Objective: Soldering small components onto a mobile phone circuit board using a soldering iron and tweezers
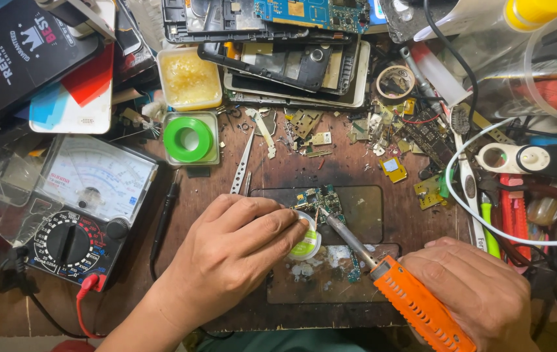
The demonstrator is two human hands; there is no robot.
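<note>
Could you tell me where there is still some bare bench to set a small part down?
Bare wood shows between the multimeter and the left hand, beside the black probe, and between the tweezers and the yellow chip. The top edge and right side are crowded with phone frames and tools.

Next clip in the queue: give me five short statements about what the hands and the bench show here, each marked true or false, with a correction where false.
1. The right hand holds an orange-handled soldering iron. True.
2. The iron's tip points at the multimeter. False: it points at the small circuit board in the middle of the bench.
3. The left hand rests on a small reel with a green label. True.
4. The green roll of tape lies to the right of the soldering iron. False: it sits in a clear box up and to the left.
5. Metal tweezers lie untouched on the wooden bench. True.
</note>
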